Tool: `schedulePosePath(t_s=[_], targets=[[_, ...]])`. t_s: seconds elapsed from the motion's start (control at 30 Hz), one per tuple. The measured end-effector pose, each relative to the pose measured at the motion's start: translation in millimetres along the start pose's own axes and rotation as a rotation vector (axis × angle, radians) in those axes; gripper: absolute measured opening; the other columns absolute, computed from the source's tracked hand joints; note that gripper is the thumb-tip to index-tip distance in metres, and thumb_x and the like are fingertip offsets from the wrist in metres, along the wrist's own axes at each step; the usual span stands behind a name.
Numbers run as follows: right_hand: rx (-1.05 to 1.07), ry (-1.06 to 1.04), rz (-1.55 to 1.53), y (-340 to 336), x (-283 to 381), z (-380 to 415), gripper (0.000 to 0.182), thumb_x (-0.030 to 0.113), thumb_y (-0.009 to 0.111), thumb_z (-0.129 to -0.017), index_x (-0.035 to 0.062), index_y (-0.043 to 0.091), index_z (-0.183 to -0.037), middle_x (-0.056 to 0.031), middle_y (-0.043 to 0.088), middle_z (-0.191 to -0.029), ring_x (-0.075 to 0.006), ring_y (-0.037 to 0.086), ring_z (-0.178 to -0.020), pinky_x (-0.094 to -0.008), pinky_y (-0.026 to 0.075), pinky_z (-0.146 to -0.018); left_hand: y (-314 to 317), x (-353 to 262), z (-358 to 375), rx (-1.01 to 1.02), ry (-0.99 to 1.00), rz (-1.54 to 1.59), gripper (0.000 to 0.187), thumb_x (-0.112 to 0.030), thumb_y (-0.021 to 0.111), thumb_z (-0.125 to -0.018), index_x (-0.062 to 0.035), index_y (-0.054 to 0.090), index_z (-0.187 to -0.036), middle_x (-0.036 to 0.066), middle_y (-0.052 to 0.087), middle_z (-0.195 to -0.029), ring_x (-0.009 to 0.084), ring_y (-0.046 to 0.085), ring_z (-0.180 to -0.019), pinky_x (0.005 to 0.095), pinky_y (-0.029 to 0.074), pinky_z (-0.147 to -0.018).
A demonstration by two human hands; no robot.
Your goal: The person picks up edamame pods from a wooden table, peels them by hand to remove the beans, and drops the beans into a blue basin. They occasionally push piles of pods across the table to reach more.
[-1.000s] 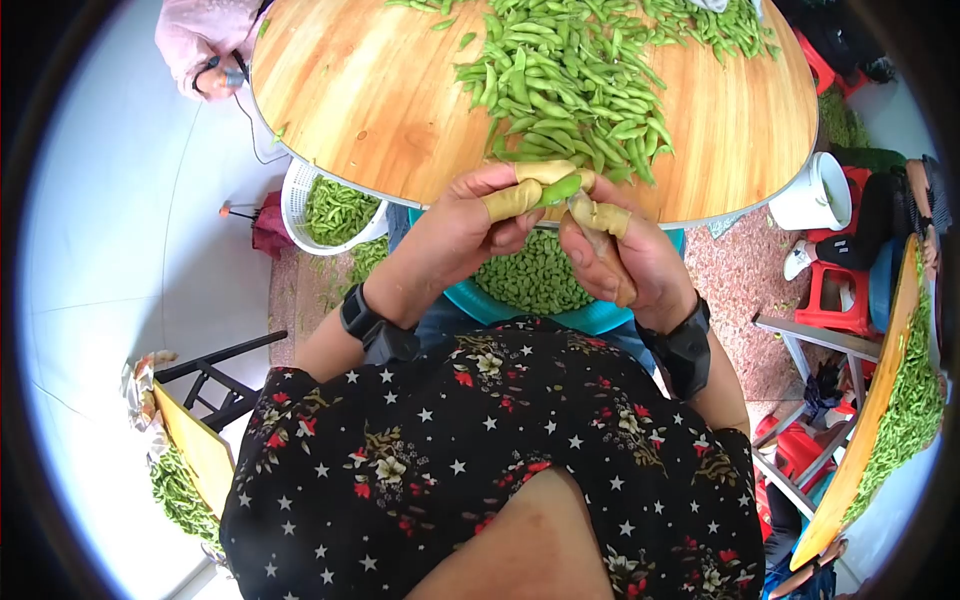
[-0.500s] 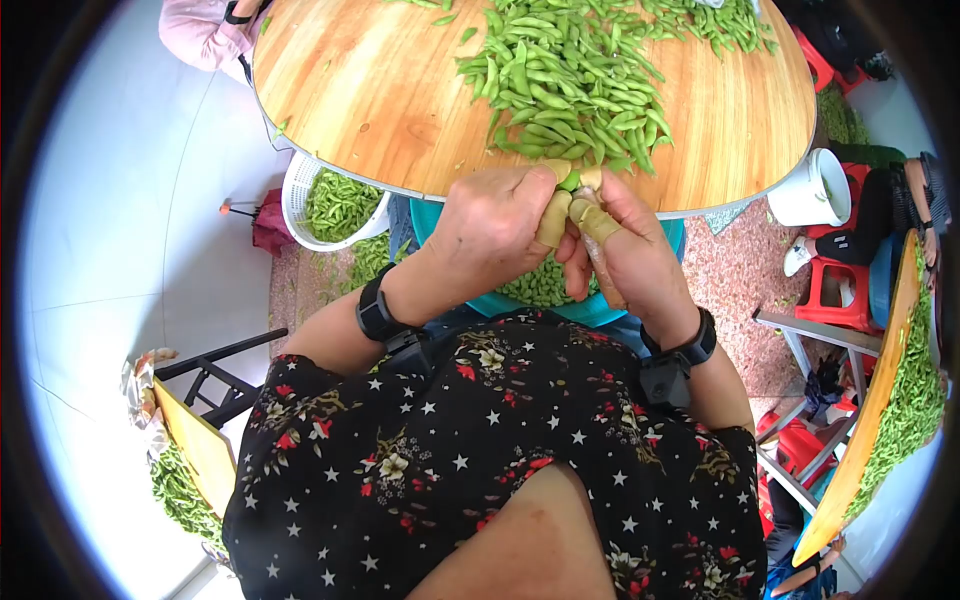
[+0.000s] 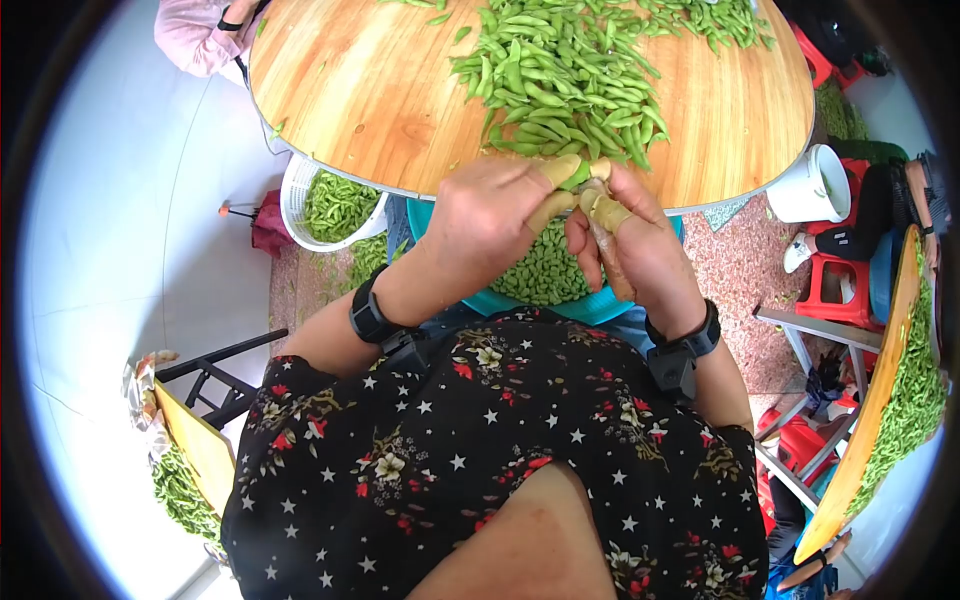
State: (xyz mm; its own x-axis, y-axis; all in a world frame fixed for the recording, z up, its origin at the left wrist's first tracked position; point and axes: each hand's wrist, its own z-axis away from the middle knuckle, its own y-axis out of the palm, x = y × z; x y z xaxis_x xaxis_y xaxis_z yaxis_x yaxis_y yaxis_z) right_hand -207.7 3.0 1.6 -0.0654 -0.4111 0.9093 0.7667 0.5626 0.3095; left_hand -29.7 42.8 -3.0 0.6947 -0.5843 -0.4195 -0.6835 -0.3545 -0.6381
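A green soybean pod (image 3: 577, 178) shows between my fingertips, just off the near edge of the table. My left hand (image 3: 490, 212) is closed, pinching the pod from the left with yellowish covers on its thumb and finger. My right hand (image 3: 645, 250) grips the pod's other end, its thumb and forefinger covered likewise and the other fingers curled. Below both hands sits a turquoise basin (image 3: 600, 308) holding shelled green beans (image 3: 545, 268). A heap of whole soybean pods (image 3: 560, 85) lies on the table right beyond my fingers.
The round wooden table (image 3: 370, 100) has more pods at its far side. A white basket (image 3: 292, 205) of pods stands on the floor at left, a white bucket (image 3: 805, 190) at right. Other people sit at both sides, near red stools (image 3: 835, 290) and another pod-covered table (image 3: 835, 500).
My hands have drawn slightly apart, and more of the beans in the basin shows between them. The pod stays between my fingertips.
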Motion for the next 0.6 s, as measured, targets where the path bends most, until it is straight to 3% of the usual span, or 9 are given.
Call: schedulePosePath(t_s=[0.07, 0.13, 0.17, 0.23, 0.27, 0.33, 0.43, 0.5, 0.6], targets=[[-0.017, -0.02, 0.058, 2, -2, 2, 0.014, 0.017, 0.041, -0.1, 0.0084, 0.051, -0.106, -0.0029, 0.056, -0.067, -0.0093, 0.049, -0.04, -0.0213, 0.034, -0.033, 5, 0, 2, 0.0, -0.05, 0.058, 0.026, -0.002, 0.068, -0.082, 0.0004, 0.065, -0.108, 0.014, 0.069, -0.089, 0.0262, 0.069, -0.075, 0.032, 0.054, -0.065], [-0.038, -0.04, 0.114, 4, -3, 3, 0.015, 0.017, 0.041, -0.1, 0.0082, 0.051, -0.107, -0.0025, 0.055, -0.067, -0.0087, 0.048, -0.04, -0.0211, 0.034, -0.033, 12, -2, 4, -0.062, -0.359, 0.398, 0.019, -0.003, 0.065, -0.084, -0.0026, 0.067, -0.103, 0.007, 0.064, -0.072, 0.0147, 0.061, -0.06, 0.0284, 0.048, -0.054], [-0.029, -0.034, 0.112, 4, -4, 4, 0.015, 0.017, 0.041, -0.1, 0.0083, 0.051, -0.108, -0.0018, 0.055, -0.066, -0.0079, 0.048, -0.04, -0.0208, 0.034, -0.034, 10, -1, 5, -0.061, -0.36, 0.4, 0.019, -0.003, 0.065, -0.084, -0.0026, 0.067, -0.103, 0.007, 0.064, -0.072, 0.0147, 0.061, -0.06, 0.0284, 0.048, -0.054], [-0.024, -0.029, 0.111, 0, -6, 4, 0.016, 0.017, 0.041, -0.1, 0.0084, 0.052, -0.109, -0.0012, 0.055, -0.066, -0.0071, 0.048, -0.041, -0.0204, 0.033, -0.034, 4, 3, 6, 0.128, -0.525, 0.475, 0.02, -0.003, 0.054, -0.092, -0.0006, 0.064, -0.109, 0.001, 0.065, -0.078, 0.0042, 0.059, -0.067, 0.0214, 0.047, -0.056], [0.029, -0.01, 0.062, -6, -10, 4, 0.017, 0.017, 0.041, -0.1, 0.0089, 0.052, -0.11, -0.0002, 0.054, -0.066, -0.0064, 0.047, -0.041, -0.0201, 0.033, -0.034, 2, 3, 6, 0.127, -0.527, 0.476, 0.02, -0.003, 0.054, -0.092, -0.0006, 0.064, -0.109, 0.001, 0.065, -0.078, 0.0042, 0.059, -0.067, 0.0214, 0.047, -0.056], [0.084, 0.011, 0.012, -17, -11, 6, 0.018, 0.018, 0.041, -0.1, 0.0093, 0.052, -0.111, 0.0007, 0.053, -0.066, -0.0057, 0.047, -0.041, -0.0197, 0.032, -0.034, -2, 2, 6, 0.24, -0.846, 0.89, 0.02, -0.006, 0.052, -0.094, -0.0017, 0.063, -0.11, -0.001, 0.06, -0.072, 0.0021, 0.054, -0.062, 0.0199, 0.043, -0.053], [0.061, 0.184, 0.18, -23, -13, 9, 0.017, 0.019, 0.053, -0.096, 0.0066, 0.054, -0.107, -0.0009, 0.054, -0.067, -0.0077, 0.048, -0.044, -0.0227, 0.035, -0.038, 1, 5, 16, 0.393, -0.685, 0.6, 0.02, -0.006, 0.053, -0.093, -0.0016, 0.061, -0.11, 0.0, 0.059, -0.071, 0.0074, 0.055, -0.059, 0.0237, 0.045, -0.053], [-0.186, -0.225, 0.541, -21, -24, 6, 0.023, 0.02, 0.066, -0.087, 0.0042, 0.056, -0.1, -0.004, 0.056, -0.069, -0.0109, 0.05, -0.048, -0.0264, 0.04, -0.044, 5, 5, 19, 0.364, -0.571, 0.448, 0.017, -0.006, 0.054, -0.092, -0.0014, 0.061, -0.107, 0.002, 0.06, -0.071, 0.0109, 0.057, -0.06, 0.0256, 0.045, -0.054], [-0.2, -0.34, 0.661, -21, -27, -4, 0.029, 0.021, 0.074, -0.079, 0.003, 0.057, -0.094, -0.0064, 0.058, -0.07, -0.0127, 0.052, -0.052, -0.0292, 0.043, -0.05, 2, -4, 13, 0.336, -0.434, 0.269, 0.016, -0.003, 0.056, -0.089, -0.0009, 0.058, -0.105, 0.006, 0.061, -0.074, 0.0173, 0.06, -0.063, 0.0286, 0.048, -0.056]])
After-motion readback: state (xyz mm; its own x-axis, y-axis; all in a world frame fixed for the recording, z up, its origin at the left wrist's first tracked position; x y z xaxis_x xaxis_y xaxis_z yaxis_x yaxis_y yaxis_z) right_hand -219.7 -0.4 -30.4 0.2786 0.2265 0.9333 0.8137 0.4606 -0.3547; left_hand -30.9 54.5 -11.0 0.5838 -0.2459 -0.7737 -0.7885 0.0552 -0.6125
